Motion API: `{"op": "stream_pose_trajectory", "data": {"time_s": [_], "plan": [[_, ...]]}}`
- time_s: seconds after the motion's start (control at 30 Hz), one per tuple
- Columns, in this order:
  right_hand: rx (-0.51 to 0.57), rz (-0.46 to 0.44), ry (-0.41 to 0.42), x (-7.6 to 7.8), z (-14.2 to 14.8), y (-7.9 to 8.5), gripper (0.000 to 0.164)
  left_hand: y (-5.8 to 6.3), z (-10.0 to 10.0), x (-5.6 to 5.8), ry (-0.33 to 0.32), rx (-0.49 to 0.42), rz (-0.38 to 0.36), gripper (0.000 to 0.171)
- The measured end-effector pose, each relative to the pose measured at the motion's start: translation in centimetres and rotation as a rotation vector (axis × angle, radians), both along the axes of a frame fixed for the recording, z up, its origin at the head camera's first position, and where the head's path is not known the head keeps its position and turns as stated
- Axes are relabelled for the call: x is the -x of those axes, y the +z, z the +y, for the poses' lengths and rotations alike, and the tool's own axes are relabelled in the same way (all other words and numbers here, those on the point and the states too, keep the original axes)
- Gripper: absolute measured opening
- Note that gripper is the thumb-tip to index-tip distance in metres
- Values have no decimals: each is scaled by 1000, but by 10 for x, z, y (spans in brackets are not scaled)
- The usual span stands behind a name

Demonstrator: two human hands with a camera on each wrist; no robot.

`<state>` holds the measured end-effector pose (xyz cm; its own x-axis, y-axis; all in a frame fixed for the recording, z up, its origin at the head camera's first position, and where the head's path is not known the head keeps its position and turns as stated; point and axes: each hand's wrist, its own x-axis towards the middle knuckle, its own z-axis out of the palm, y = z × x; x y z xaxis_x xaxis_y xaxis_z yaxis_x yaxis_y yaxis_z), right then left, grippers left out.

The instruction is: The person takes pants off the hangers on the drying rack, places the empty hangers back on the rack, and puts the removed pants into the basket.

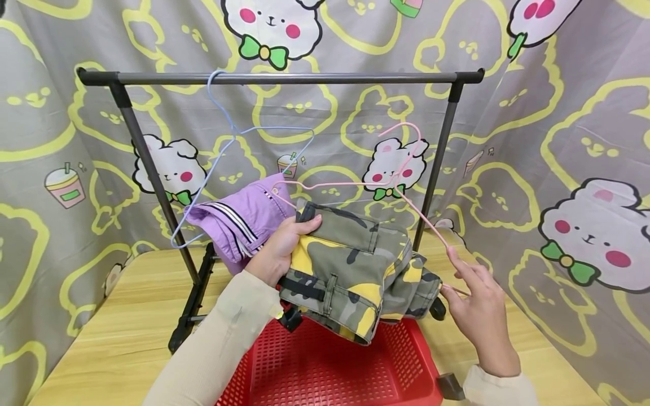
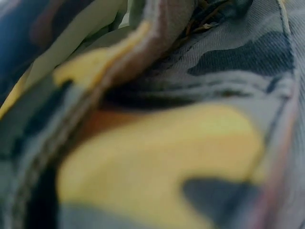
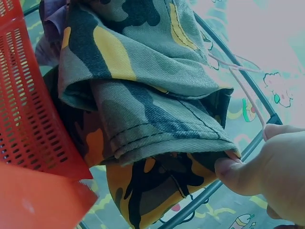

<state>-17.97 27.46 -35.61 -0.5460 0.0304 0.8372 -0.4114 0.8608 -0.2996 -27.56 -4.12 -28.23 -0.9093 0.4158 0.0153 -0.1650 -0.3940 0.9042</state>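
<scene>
Camouflage pants (image 1: 350,259) in grey, green, black and yellow are bunched over a red basket in the head view. My left hand (image 1: 276,248) grips their left side, thumb on top and the other fingers hidden beneath. A pink wire hanger (image 1: 350,184) reaches behind the pants, its hook up and free of the rack. My right hand (image 1: 479,307) pinches the hanger's right end, beside the folded leg ends. The right wrist view shows the right thumb (image 3: 231,174) against the hem. Blurred camouflage cloth (image 2: 167,157) fills the left wrist view, where no hand shows.
A clothes rack (image 1: 345,78) stands behind on a wooden table (image 1: 112,332). From its bar hangs a blue hanger (image 1: 276,128) with purple folded bottoms (image 1: 259,208) on it. Below my hands sits the red basket (image 1: 330,383). A patterned curtain (image 1: 345,34) surrounds the table.
</scene>
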Motion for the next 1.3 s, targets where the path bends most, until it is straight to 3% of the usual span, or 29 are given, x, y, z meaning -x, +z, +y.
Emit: {"op": "stream_pose_trajectory", "data": {"time_s": [0.7, 1.3], "plan": [[-59, -18, 28, 2, 3, -5, 81, 2, -2, -6, 43, 30, 43, 11], [-79, -85, 45, 1, 7, -4, 82, 1, -4, -6, 9, 5, 26, 13]]}}
